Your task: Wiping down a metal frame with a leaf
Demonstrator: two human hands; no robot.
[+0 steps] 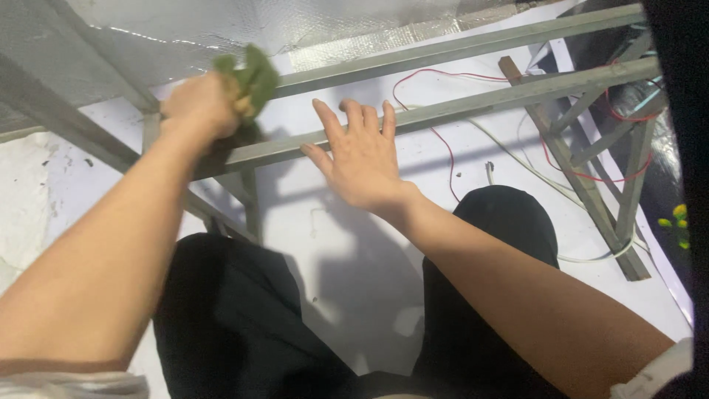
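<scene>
Overhead, left hand (pixel 201 103) gripping green leaves (pixel 251 74), right hand (pixel 360 159) spread on metal bar (pixel 473 103), red wire (pixel 443 148) behind.

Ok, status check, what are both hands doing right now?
Left hand shut on green leafy bunch, above grey metal bar. Right hand open, fingers spread by that bar. Red wire trails behind, clear of both hands.

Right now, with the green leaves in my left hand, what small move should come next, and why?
Probably lower the left hand a little to bring the green leaves onto the metal bar. The leaves sit just above it, and the right hand lies open against the bar, holding nothing.
</scene>
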